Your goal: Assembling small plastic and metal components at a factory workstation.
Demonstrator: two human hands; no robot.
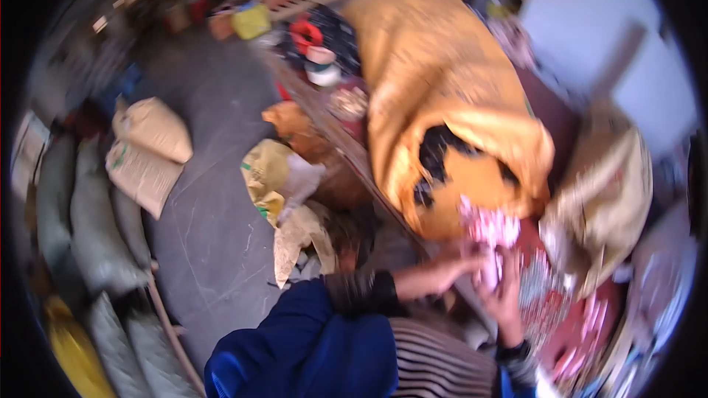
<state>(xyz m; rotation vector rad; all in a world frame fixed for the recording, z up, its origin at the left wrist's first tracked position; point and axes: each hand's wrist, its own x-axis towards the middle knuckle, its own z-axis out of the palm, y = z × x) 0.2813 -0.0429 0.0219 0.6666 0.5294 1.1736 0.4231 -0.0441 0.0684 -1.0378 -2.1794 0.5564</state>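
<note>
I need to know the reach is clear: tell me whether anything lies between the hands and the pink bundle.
Nothing visible does: both the left hand and right hand already meet the blurred pink-and-white bundle.

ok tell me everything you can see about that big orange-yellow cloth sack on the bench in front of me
The big orange-yellow cloth sack lies slumped along the cluttered wooden bench, its creased fabric looking soft and thin. Dark patches show near its lower end. A blurred pink-and-white bundle sits at that end, where the left hand and right hand meet; whether either grips it cannot be told. A tan sack lies to its right.
</note>
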